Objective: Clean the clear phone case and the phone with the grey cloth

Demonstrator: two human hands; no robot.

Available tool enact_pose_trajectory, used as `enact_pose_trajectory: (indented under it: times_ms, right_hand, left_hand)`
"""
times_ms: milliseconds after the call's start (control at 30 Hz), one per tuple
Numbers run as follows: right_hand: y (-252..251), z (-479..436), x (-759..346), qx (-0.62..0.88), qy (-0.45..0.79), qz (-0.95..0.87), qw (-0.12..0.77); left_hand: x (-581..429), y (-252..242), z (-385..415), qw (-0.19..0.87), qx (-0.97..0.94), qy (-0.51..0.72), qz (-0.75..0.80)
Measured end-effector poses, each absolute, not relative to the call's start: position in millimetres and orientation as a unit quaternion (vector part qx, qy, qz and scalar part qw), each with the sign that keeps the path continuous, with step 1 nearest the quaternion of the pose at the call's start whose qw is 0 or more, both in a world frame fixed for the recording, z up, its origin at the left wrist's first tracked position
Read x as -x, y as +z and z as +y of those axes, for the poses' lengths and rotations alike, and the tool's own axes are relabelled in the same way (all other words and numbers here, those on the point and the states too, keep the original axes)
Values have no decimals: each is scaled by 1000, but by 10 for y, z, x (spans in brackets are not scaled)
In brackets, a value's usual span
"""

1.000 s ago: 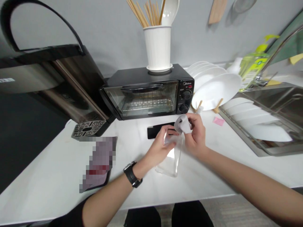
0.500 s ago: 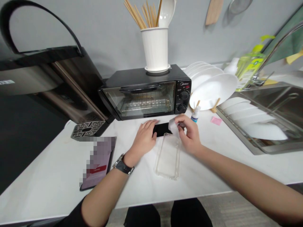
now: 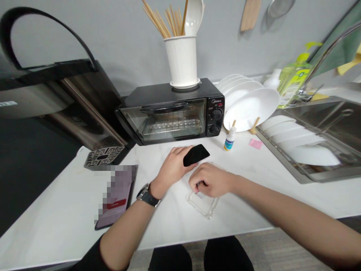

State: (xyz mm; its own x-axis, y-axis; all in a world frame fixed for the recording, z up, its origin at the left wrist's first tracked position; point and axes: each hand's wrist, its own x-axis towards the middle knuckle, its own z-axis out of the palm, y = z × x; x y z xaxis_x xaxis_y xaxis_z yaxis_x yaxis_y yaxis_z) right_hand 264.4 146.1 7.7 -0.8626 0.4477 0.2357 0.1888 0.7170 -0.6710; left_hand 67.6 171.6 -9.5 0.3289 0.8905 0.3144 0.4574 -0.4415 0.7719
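My left hand (image 3: 172, 168) is wrapped round a black phone (image 3: 196, 154) and holds it tilted just above the white counter (image 3: 254, 177). A clear phone case (image 3: 205, 203) lies on the counter near the front edge. My right hand (image 3: 210, 180) rests on top of this case with its fingers curled; whether a cloth is still in them is hidden. A small dropper bottle (image 3: 229, 138) with a blue label stands upright behind the hands.
A black toaster oven (image 3: 172, 111) carries a white utensil holder (image 3: 182, 60). White plates (image 3: 251, 105) stand in a rack, more lie in the sink (image 3: 318, 150). A second phone (image 3: 117, 195) lies at left. A pink note (image 3: 255, 143) and green soap bottle (image 3: 295, 77) are at right.
My left hand picked the black phone up off the counter. My right hand came down from the phone onto the clear case, which has turned slightly. The white cloth is no longer visible.
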Motion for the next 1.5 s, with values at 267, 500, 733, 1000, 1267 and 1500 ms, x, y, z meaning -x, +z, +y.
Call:
enact_pose_trajectory:
  times_ms: [267, 500, 733, 1000, 1267, 1500]
  right_hand:
    - [173, 1563, -2790, 354, 101, -926, 84]
    - [11, 1672, -2774, 251, 72, -950, 174]
    - [31, 1693, -2809, 410, 25, -893, 187]
    - [-6, 1652, -2801, 354, 32, -831, 428]
    - [29, 1722, -2828, 402, -54, -761, 507]
    - [-36, 1569, -2656, 284, 2, -891, 354]
  left_hand:
    - [-777, 92, 1617, 392, -586, 537, 463]
    - [-789, 4, 1698, 530, -487, 558, 413]
    - [-809, 76, 1664, 720, -289, 542, 322]
    - [-792, 112, 1636, 757, -271, 512, 302]
    - [-841, 50, 1536, 838, -281, 378, 275]
    - [-856, 19, 1563, 800, -188, 497, 277]
